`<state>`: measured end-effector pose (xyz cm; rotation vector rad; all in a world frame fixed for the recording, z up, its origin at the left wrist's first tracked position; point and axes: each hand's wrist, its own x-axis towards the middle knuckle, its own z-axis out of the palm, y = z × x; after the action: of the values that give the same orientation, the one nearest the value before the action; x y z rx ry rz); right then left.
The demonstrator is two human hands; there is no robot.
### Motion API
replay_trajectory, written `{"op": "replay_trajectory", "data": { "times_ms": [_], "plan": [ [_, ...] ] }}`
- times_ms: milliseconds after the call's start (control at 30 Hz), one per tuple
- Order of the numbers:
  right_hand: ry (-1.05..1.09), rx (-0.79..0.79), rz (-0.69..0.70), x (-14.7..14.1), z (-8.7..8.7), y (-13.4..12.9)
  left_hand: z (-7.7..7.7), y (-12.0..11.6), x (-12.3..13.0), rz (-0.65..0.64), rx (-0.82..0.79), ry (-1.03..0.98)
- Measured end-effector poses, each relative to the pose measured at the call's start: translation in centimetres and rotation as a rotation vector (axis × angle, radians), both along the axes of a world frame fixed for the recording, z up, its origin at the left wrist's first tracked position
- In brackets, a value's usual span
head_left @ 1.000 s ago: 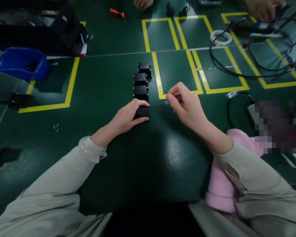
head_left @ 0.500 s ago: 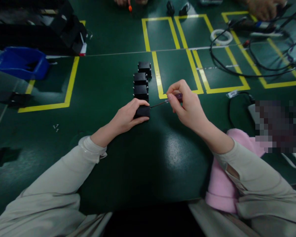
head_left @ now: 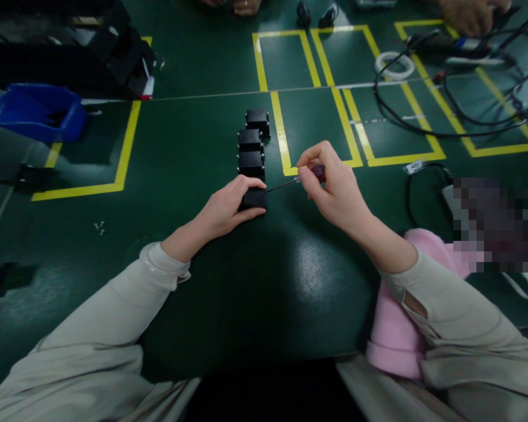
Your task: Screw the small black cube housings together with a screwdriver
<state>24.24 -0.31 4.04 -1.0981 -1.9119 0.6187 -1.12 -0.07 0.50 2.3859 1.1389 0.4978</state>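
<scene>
My left hand (head_left: pixel 226 205) grips a small black box (head_left: pixel 254 199) on the green table, thumb on its near side and fingers over its far side. A screwdriver (head_left: pixel 320 172) with a dark handle is pinched in my right hand (head_left: pixel 334 187). Its thin shaft points left, and the tip meets the right end of the held box; the exact contact is too small to make out. Just beyond my left hand, similar black boxes stand in a row: a near one (head_left: pixel 251 160), a middle one (head_left: pixel 250 139) and a far one (head_left: pixel 257 120), with shiny screw heads at their ends.
Several small screws (head_left: pixel 99 227) lie to the left. A blue bin (head_left: pixel 37 114) stands at the far left beside a black rack (head_left: pixel 70 53). Black cables (head_left: pixel 378 99) and a white ring (head_left: pixel 394 65) lie at the right back. Pink cloth (head_left: pixel 396 334) rests under my right arm. Other people's hands (head_left: pixel 470 16) show at the far edge.
My hands, the box and the screwdriver look almost unchanged. At the top, another person's hands have shifted, and the orange-tipped thing there is out of sight.
</scene>
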Motion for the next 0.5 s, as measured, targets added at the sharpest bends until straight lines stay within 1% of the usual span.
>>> {"op": "replay_trajectory", "data": {
  "times_ms": [133,333,500],
  "plan": [
    [-0.010,0.002,-0.003,0.04,0.00,0.06,0.05,-0.07,0.07,-0.001,-0.005,-0.004],
    [0.018,0.007,0.031,0.02,-0.16,0.11,-0.07,-0.05,0.00,-0.004,0.007,-0.005],
    [-0.007,0.009,0.013,0.06,-0.05,0.07,-0.05,-0.03,-0.06,-0.011,0.009,-0.008]
  ]
}}
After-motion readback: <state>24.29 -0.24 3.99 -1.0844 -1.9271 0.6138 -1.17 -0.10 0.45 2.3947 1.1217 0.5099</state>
